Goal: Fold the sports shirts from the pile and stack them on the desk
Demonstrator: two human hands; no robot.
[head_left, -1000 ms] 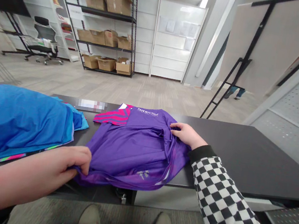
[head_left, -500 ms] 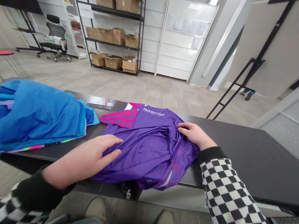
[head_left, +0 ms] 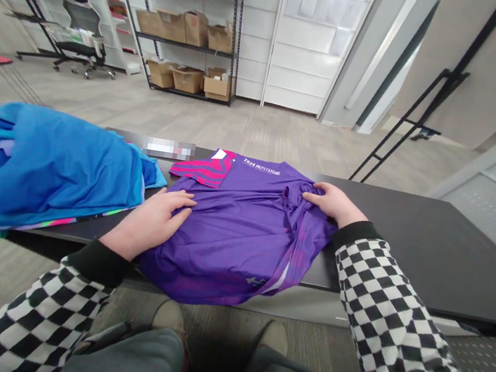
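A purple polyester jersey point(head_left: 235, 240) lies spread but rumpled on a black tabletop point(head_left: 408, 235), its body creased into soft folds that run toward a gathered ridge near 2 o'clock. White lettering beginning "2024" crosses the upper chest at 12 o'clock, though the rest is too small to read. A pink-and-magenta striped panel point(head_left: 201, 170) with a small white patch sticks out at 11 o'clock. A paler pink fade runs down the side at 4 o'clock, a small grey logo sits near 5 o'clock, and the lower hem droops over the table's near edge at 6 o'clock.
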